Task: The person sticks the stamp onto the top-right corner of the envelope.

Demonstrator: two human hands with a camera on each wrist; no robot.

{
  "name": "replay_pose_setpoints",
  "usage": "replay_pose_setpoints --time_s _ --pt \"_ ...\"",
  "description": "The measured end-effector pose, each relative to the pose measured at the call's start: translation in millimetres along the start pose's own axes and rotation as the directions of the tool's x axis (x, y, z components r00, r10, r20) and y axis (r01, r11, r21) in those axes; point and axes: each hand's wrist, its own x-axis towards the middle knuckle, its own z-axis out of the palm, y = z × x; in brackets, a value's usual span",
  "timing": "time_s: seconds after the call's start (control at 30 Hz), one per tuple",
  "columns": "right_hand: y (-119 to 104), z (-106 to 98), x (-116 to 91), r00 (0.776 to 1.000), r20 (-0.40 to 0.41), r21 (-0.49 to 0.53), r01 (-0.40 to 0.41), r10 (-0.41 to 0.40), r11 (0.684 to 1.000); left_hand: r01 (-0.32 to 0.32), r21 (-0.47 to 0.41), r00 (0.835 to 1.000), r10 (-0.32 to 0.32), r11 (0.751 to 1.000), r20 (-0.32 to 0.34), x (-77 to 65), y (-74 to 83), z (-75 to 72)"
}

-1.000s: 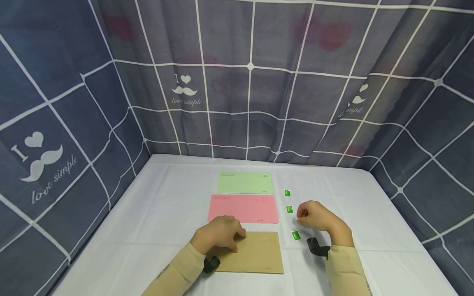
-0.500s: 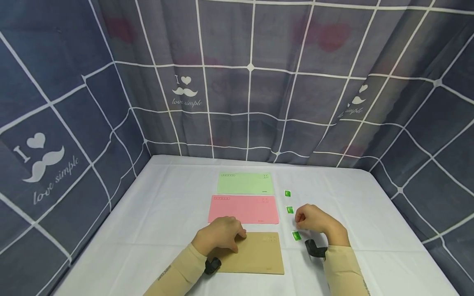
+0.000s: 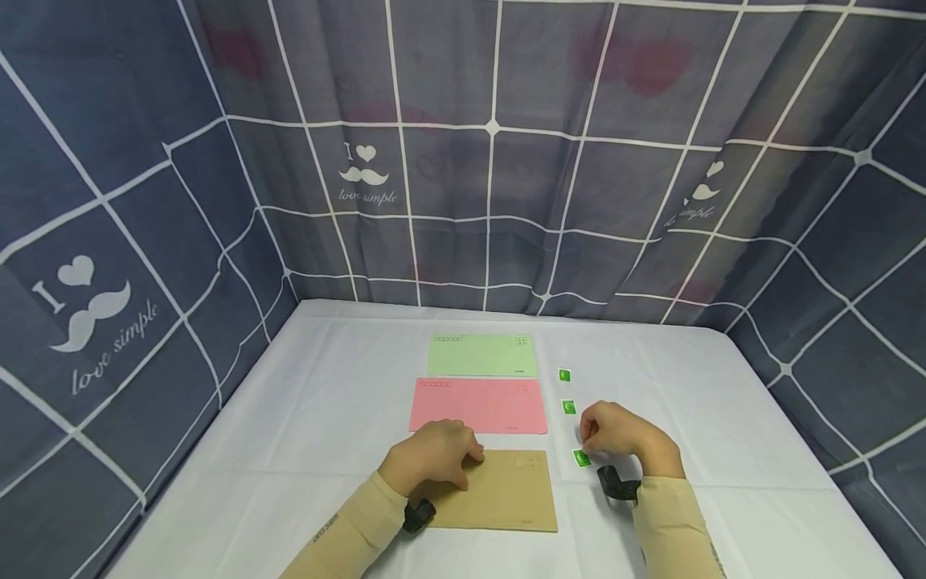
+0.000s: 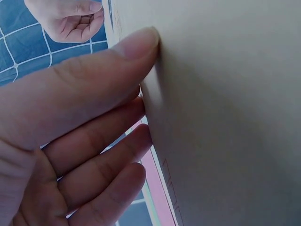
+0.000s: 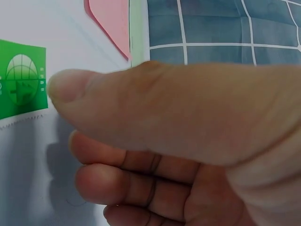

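Observation:
My left hand (image 3: 432, 458) rests on the left part of a brown envelope (image 3: 510, 490), fingers at its far edge. The left wrist view shows the thumb on the paper and the other fingers extended along the edge. At the right, my right hand (image 3: 624, 437) pinches the near edge of the closest green stamp (image 3: 582, 458). In the right wrist view the thumb tip meets the edge of this stamp (image 5: 23, 82); the index fingertip is hidden and the other fingers are curled. The stamp looks about level with the table.
Beyond the brown envelope lie a pink envelope (image 3: 492, 404) and a light green envelope (image 3: 481, 358). Two more green stamps (image 3: 569, 407) lie in a column beside them. A white cloth covers the table (image 3: 318, 386); checked dark curtains (image 3: 448, 177) enclose it.
My right hand has come slightly left and down, its thumb now at the nearest stamp instead of above and right of it. The left hand stays on the brown envelope.

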Motion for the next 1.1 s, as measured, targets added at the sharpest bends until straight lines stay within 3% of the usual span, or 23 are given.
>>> replay_pose_setpoints --time_s 0.27,0.53,1.1 --pt "1.1 0.8 -0.7 1.000 -0.002 -0.001 -0.010 0.010 1.000 0.026 -0.009 1.000 -0.026 1.000 0.010 0.0 1.0 0.5" --pt "1.2 0.6 0.4 1.000 -0.008 -0.010 -0.006 0.006 1.000 -0.012 0.016 1.000 0.012 1.000 -0.011 -1.6 1.1 -0.3" --pt "-3.4 5.4 3.3 0.999 -0.012 -0.049 -0.048 0.047 0.998 -0.009 0.003 1.000 0.009 1.000 -0.003 -2.0 2.8 -1.3"
